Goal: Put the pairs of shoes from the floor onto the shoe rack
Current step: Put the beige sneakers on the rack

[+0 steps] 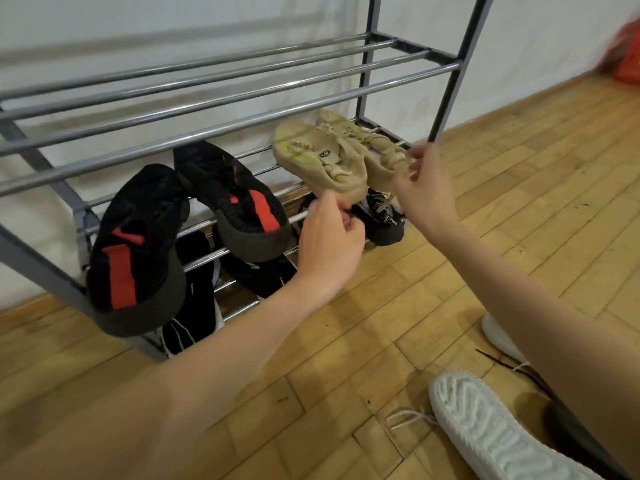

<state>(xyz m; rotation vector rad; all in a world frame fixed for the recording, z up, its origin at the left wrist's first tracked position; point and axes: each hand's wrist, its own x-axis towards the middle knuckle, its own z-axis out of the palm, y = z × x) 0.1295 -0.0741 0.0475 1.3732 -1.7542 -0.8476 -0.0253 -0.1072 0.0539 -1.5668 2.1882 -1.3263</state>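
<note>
A shoe rack (221, 128) of chrome bars stands against the white wall. A pair of beige shoes (322, 157) lies on the right of its middle shelf, heels toward me and over the front bar. My left hand (329, 237) pinches the heel of the left beige shoe. My right hand (424, 188) holds the heel of the right beige shoe (377, 161) with its fingertips. Two black and red shoes (138, 251) lie tilted on the same shelf at the left. A white shoe (491, 434) lies sole up on the floor, lower right.
Black shoes (194, 306) sit on the bottom shelf, another dark shoe (384, 220) below the beige pair. A second white shoe (498, 336) and a black lace (502, 363) lie on the wooden floor by my right arm. A red object (627, 57) sits far right by the wall.
</note>
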